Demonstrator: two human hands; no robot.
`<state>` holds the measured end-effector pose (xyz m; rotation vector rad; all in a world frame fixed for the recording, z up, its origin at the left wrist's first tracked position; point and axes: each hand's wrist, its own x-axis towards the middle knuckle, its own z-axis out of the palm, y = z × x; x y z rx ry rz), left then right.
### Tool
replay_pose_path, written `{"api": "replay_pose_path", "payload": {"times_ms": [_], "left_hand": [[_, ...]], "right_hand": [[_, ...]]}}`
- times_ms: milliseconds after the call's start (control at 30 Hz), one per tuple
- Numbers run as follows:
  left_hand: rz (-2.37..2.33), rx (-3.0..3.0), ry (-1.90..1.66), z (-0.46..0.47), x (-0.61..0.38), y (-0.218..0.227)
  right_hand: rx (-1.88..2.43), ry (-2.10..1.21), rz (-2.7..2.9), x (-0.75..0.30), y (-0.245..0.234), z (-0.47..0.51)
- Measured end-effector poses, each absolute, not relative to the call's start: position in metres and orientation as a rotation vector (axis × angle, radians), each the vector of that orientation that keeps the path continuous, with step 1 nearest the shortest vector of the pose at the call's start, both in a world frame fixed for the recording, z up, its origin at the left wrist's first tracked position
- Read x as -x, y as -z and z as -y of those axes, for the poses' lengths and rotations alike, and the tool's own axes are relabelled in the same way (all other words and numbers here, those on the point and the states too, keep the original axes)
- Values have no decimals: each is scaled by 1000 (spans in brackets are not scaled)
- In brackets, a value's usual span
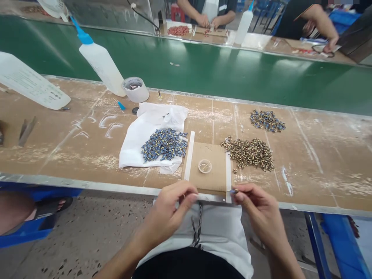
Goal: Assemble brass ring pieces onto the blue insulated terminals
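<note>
My left hand (171, 207) hovers at the bench's near edge with its fingers curled in a pinch; what it holds is too small to make out. My right hand (255, 211) pinches a small blue part (233, 191) at the front right corner of a cardboard pad (213, 176). A small clear cup (205, 166) sits on that pad. To the left, a heap of blue parts (164, 144) lies on a white plastic bag (139, 139). Right of the pad lies a heap of brass-coloured parts (250, 153), and a smaller blue heap (266, 120) lies behind it.
A squeeze bottle with a blue nozzle (100, 62) and a roll of tape (135, 89) stand at the back left, beside a white sheet (29, 83). A green conveyor belt (203, 69) runs behind the bench. Other people's hands (207, 20) work across it.
</note>
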<state>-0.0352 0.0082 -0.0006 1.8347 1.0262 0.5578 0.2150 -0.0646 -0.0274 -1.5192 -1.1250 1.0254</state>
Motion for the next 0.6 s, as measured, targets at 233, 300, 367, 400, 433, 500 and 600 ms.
{"api": "replay_pose_path", "payload": {"times_ms": [233,300,367,400,433,500,600], "left_hand": [[-1592,-2239,-881,-67,59,30],[-1685,-2314,-839,-79,62,36],[-1735,-2342,-783,-85,63,38],[-1743,-2342,-753,-87,63,37],[-1745,-2338,-721,-87,63,36],[-1744,-2321,-668,-88,63,32],[-1722,-2281,-653,-88,65,26]], "right_hand": [[1853,-307,1103,-338,44,-37],[1865,-262,1100,-363,52,-74],[1884,-233,1093,-378,57,-101],[1891,-218,1088,-383,57,-109],[1895,-205,1082,-385,57,-113],[1902,-186,1074,-386,53,-108],[1926,-236,1093,-381,47,-77]]}}
